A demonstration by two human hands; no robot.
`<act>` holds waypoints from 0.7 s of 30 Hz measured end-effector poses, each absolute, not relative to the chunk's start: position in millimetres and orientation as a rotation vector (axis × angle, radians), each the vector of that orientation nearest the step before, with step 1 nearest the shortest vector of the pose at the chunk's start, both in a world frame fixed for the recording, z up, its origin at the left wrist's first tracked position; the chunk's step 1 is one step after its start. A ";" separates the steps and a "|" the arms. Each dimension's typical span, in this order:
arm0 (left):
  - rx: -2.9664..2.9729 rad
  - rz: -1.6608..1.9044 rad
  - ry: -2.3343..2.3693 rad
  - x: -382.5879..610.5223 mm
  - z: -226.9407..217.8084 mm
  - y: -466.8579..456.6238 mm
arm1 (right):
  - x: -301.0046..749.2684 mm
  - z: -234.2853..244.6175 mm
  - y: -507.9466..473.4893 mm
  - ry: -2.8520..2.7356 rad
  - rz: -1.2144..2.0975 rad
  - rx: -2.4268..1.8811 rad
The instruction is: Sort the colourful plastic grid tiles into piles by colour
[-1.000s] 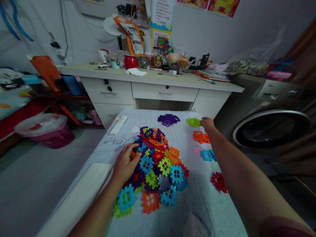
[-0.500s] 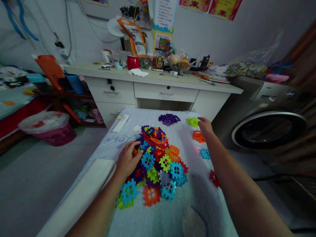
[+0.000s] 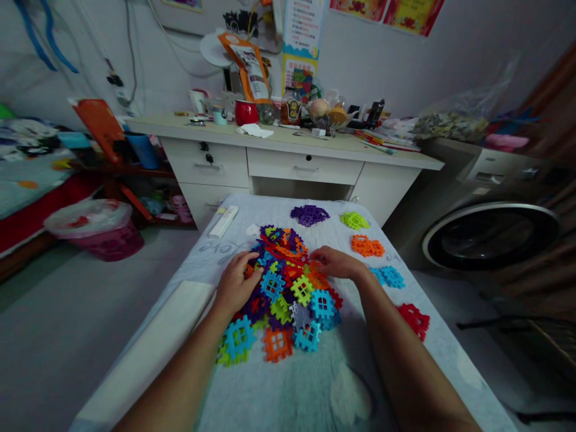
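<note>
A mixed heap of coloured plastic interlocking tiles (image 3: 288, 288) lies in the middle of a pale blue cloth-covered table (image 3: 315, 390). My left hand (image 3: 236, 285) rests on the heap's left side, fingers curled over tiles. My right hand (image 3: 335, 262) lies on the heap's right top, fingers bent onto orange tiles. Sorted groups lie apart: purple tiles (image 3: 309, 215), lime green tiles (image 3: 354, 221), orange tiles (image 3: 368, 246), blue tiles (image 3: 389, 276) and red tiles (image 3: 414, 320).
A white desk (image 3: 288, 162) cluttered with cups, jars and papers stands behind the table. A washing machine (image 3: 495, 231) is at the right. A pink bin (image 3: 96, 234) sits on the floor at left. A white stick-shaped box (image 3: 224, 221) lies on the table's far left.
My right hand has pulled back from the lime green group at the far right and now lies on the heap. The left hand has stayed on the heap's left side.
</note>
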State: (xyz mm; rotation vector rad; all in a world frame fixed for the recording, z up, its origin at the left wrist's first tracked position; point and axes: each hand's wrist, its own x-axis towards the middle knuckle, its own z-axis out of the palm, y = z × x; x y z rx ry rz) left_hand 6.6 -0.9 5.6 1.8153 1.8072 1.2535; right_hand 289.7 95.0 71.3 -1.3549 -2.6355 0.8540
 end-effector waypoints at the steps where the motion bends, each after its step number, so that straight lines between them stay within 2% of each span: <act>1: 1.815 1.257 1.805 6.6 5.7 -0.9 | 288.6 72.4 93.6 -2.679 0.844 -1.340; 13: 1.811 1.268 1.805 6.7 4.7 0.8 | 289.2 80.6 83.2 -2.797 0.773 -1.416; 21: 1.836 1.250 1.806 4.8 -0.9 2.2 | 300.8 84.7 87.7 -2.612 0.792 -1.463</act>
